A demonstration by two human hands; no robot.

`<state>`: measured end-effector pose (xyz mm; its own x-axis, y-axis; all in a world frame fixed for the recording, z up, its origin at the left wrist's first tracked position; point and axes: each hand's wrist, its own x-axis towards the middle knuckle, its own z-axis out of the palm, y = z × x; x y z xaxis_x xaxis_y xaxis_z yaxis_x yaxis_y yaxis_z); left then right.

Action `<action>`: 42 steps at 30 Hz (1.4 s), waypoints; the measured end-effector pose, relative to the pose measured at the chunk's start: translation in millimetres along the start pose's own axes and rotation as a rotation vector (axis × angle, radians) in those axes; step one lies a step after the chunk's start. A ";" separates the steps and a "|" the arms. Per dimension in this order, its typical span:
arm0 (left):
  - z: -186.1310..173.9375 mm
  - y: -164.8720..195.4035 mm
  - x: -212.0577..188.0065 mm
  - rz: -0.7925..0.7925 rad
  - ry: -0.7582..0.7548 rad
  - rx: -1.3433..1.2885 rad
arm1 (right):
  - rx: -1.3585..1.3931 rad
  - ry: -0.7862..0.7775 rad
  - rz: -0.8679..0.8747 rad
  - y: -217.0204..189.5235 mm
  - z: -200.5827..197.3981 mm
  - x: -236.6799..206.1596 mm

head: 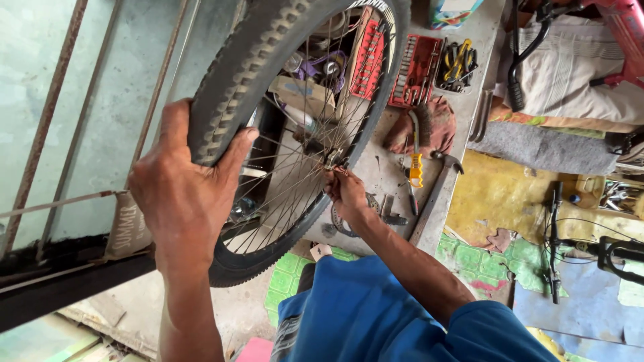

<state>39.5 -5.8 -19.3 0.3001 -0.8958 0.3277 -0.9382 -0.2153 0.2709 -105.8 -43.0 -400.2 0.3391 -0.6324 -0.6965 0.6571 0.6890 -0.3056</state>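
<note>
Nearest the camera, blue shorts (355,315) on the person's lap, both forearms reaching up from there.

Left hand (184,191) is clamped over the knobby tyre (235,80) of a bicycle wheel (295,127), thumb on the inner side by the rim, fingers wrapped round the tread out of sight. Full firm grip: looks like it is there to hold the wheel upright and stop it turning.

Right hand (345,194) is at the hub (332,159), fingertips pinched together on the axle end. Can't tell whether it holds a small part or just the axle; too small and shadowed. Hand comes in from the open side of the spokes, so the hub is reachable while the other hand steadies.

Wheel is held tilted in the air in front of the person, lower edge of tyre just above the concrete bench edge, between the window bars (47,121) on the left and the bench.

Further out on the bench (386,177): yellow-handled wire brush (416,157) and a hammer (439,194), near the right hand, in easy reach. Beyond them a reddish rag (436,124), then a red socket set tray (416,70) and a tray of pliers (457,66), parked at the far end. Bike frame parts lie on the floor at right (590,248).
</note>
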 end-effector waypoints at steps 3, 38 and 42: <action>-1.9 0.0 -2.2 0.038 0.025 -0.001 | -0.186 -0.020 -0.163 3.4 5.0 -22.4; -1.9 -27.5 6.9 0.048 -0.001 -0.099 | -1.151 -0.149 -1.364 45.6 3.5 -47.5; -4.5 -31.6 6.2 0.054 0.024 -0.108 | -1.227 -0.095 -1.188 41.3 -10.3 -54.2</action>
<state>71.8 -2.8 -21.7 0.2545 -0.8954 0.3654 -0.9296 -0.1223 0.3478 -104.0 23.4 -381.8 0.1485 -0.9457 0.2891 -0.2891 -0.3211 -0.9018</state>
